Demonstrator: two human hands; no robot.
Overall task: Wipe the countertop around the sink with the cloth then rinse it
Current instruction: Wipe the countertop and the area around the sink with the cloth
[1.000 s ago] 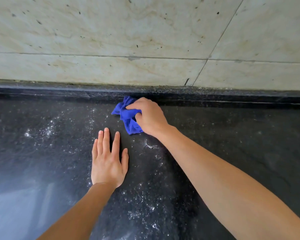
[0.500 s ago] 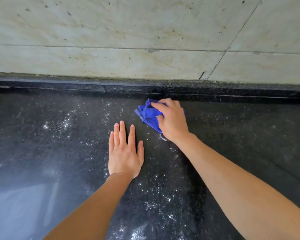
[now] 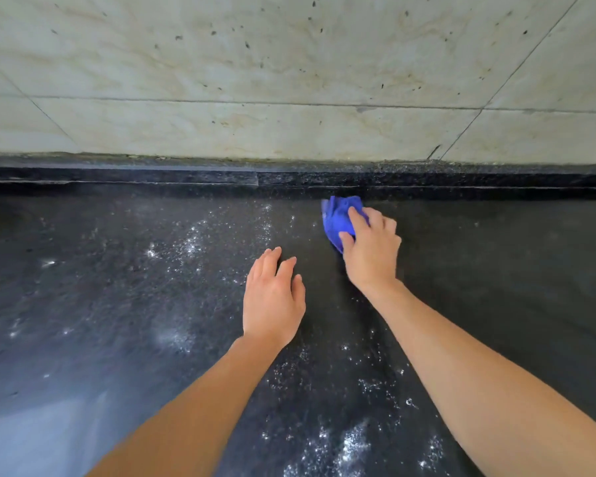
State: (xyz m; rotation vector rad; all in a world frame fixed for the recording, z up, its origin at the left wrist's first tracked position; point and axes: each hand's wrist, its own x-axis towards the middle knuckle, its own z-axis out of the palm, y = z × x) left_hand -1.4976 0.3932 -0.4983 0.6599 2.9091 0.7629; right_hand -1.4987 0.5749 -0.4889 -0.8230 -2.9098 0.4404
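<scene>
Now, right hand [image 3: 372,251] gripping blue cloth [image 3: 338,216], left hand [image 3: 272,299] perhaps touching countertop [image 3: 117,304]

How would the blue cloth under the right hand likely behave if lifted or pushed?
The crumpled blue cloth is bunched in folds under the right hand, so it is probably floppy and would droop if lifted. It fits in one hand's grip, so likely light. Pushed over the speckled black stone countertop, it should slide and deform, not roll.
</scene>
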